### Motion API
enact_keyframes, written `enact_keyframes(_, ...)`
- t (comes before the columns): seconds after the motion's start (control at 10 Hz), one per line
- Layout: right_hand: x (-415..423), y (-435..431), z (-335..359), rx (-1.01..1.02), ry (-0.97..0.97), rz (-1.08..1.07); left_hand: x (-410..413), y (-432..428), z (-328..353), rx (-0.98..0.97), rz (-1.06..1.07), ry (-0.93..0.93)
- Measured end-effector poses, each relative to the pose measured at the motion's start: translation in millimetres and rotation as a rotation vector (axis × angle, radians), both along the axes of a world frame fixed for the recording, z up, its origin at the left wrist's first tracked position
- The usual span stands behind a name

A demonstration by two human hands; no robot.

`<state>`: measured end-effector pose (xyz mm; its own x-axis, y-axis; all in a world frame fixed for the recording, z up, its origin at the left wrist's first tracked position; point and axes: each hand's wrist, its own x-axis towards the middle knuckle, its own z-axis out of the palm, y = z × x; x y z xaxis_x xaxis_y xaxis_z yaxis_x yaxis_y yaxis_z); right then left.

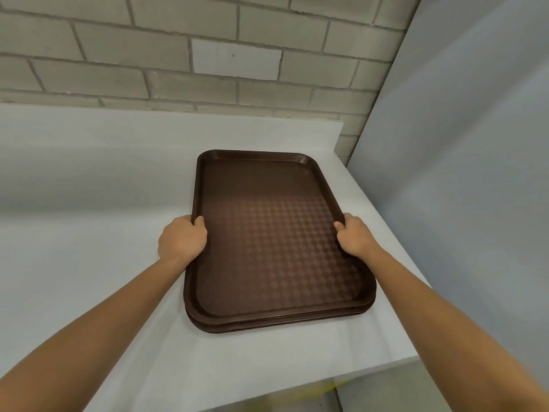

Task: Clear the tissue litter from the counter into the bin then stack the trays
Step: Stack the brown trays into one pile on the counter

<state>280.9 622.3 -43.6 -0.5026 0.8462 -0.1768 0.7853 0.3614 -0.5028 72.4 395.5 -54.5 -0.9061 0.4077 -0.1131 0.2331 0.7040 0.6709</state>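
— Head view: where's the tray?
— Top tray [267, 233] lies lengthwise on the desk [89, 233], near its right end. It sits over lower trays [282, 325] whose rims show at the near edge. At least one is under it, maybe two.
— Hands?
— Left hand [182, 237] grips the left rim and right hand [353, 236] grips the right rim, both about mid-length. The fingers [199, 220] are curled on the rim, thumbs hooked over the top, the rest hidden underneath. They hold nothing else.
— Seated or in the air?
— Can't tell for sure. The near edge looks close on the stack and a bit offset from it.
— Tissue?
— None visible on the desk from here. The bin is not in view. There's a yellow blur [326, 388] below the desk's front edge, can't identify it.
— Progress?
— Late, I'd say. The litter part looks done as far as this shows, and stacking is the step in hand. Left to do: square the top tray on the pile and let go. There may be more trays out of frame, no way to know.
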Motion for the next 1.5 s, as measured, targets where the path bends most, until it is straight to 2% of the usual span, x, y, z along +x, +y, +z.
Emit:
enact_keyframes(0.6, 32, 90, 2, -0.022, 0.008, 0.030, 45, 87, -2, 0.030, 0.054, -0.011)
enact_keyframes(1.3, 25, 129, -5, 0.033, 0.062, -0.006, 36, 131, -1, -0.029, 0.037, 0.041)
enact_keyframes(1.5, 30, 123, -8, 0.092, 0.025, -0.037, 40, 125, 1, -0.063, 0.012, -0.033)
